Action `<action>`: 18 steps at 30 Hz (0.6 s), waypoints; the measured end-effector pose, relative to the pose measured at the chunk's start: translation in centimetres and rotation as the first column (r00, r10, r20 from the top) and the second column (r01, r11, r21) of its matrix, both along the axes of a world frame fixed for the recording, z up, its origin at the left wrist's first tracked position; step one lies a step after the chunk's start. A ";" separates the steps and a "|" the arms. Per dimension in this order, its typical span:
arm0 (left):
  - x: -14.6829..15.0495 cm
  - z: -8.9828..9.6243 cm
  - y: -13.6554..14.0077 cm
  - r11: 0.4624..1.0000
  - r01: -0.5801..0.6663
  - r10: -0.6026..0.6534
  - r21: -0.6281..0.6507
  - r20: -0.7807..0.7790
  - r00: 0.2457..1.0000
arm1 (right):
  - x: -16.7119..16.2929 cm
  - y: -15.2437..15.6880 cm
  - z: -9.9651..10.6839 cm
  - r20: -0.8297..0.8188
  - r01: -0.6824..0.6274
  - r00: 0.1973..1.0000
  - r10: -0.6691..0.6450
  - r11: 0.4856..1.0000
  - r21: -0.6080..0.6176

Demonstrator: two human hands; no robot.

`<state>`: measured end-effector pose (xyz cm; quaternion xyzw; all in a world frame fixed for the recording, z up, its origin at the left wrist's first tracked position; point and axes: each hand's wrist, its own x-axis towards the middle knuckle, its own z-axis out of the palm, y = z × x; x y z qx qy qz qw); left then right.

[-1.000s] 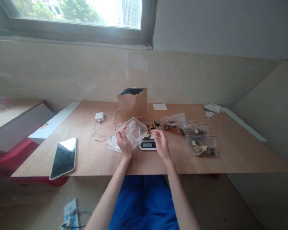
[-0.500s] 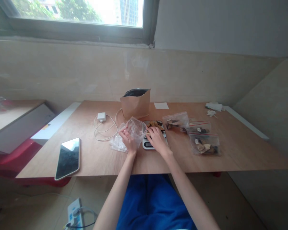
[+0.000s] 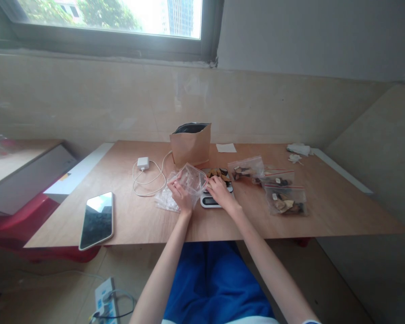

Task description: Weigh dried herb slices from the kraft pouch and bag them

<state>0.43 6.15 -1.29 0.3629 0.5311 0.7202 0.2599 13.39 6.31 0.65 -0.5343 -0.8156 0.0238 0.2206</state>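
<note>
My left hand point(image 3: 181, 196) is closed on a clear zip bag point(image 3: 193, 179), whose red-lined mouth faces right. Close to that mouth is my right hand point(image 3: 220, 191), fingers drawn together over the left part of a white kitchen scale point(image 3: 211, 202). What its fingertips hold, if anything, is too small to make out. Dried brown slices point(image 3: 217, 173) lie on the scale's top, partly covered by that hand. More clear plastic bags point(image 3: 167, 198) lie flat under and beside my left hand.
Behind the hands stands an open brown paper pouch point(image 3: 191, 146). Several filled zip bags point(image 3: 285, 201) lie at the right. A white charger point(image 3: 143, 163) with its cable and a tablet point(image 3: 96, 220) are at the left. White paper point(image 3: 226, 148) lies behind the scale.
My right hand has drawn its fingers together and shifted slightly left towards the bag's mouth, uncovering more of the scale's display. My left hand stays on the bag.
</note>
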 end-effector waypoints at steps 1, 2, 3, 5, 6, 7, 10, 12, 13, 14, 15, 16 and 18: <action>0.0 0.1 -0.1 1.000 -0.018 0.018 -0.009 -0.015 1.000 | 0.1 0.1 0.0 -0.056 0.005 0.998 -0.005 1.000 -0.001; 0.0 0.2 -0.1 0.999 -0.039 0.039 -0.018 -0.034 0.999 | 0.1 0.1 0.2 -0.120 0.016 0.993 -0.016 1.000 0.002; 0.0 0.2 -0.1 0.998 -0.060 0.059 -0.023 -0.050 0.997 | 0.1 0.2 0.4 -0.188 0.034 0.982 -0.032 0.999 0.007; -0.1 0.2 -0.1 0.996 -0.084 0.082 -0.030 -0.067 0.994 | 0.1 0.3 1.3 -0.326 0.088 0.942 -0.075 0.996 0.026; -0.1 0.1 -0.1 0.996 -0.086 0.084 -0.034 -0.069 0.994 | -0.1 0.3 1.9 -0.390 0.121 0.916 -0.097 0.992 0.037; -0.1 0.1 -0.1 0.996 -0.081 0.079 -0.034 -0.067 0.995 | -0.3 0.3 2.5 -0.447 0.148 0.888 -0.113 0.988 0.045; -0.1 0.2 -0.1 0.998 -0.056 0.054 -0.017 -0.058 0.997 | -1.4 0.3 4.3 -0.542 0.130 0.836 -0.081 0.990 0.051; -0.1 0.3 -0.1 0.999 -0.052 0.052 0.001 -0.062 0.997 | -2.3 0.1 5.0 -0.527 0.027 0.850 0.001 0.999 0.046; -0.1 0.3 -0.2 0.998 -0.055 0.055 0.006 -0.066 0.996 | -2.6 0.1 5.1 -0.500 -0.032 0.865 0.049 0.999 0.042; -0.1 0.4 -0.2 0.998 -0.056 0.057 0.007 -0.069 0.996 | -2.9 0.0 5.2 -0.469 -0.083 0.879 0.091 0.996 0.038; -0.1 0.4 -0.1 0.999 -0.054 0.055 0.006 -0.067 0.996 | -3.1 0.0 5.1 -0.442 -0.116 0.889 0.121 0.992 0.038; -0.1 0.3 -0.1 0.999 -0.049 0.049 0.004 -0.063 0.997 | -3.2 0.1 4.9 -0.428 -0.125 0.894 0.134 0.991 0.049; -0.2 0.1 0.0 0.999 -0.034 0.034 -0.002 -0.046 0.998 | -2.8 0.5 4.3 -0.444 -0.080 0.888 0.116 0.992 0.099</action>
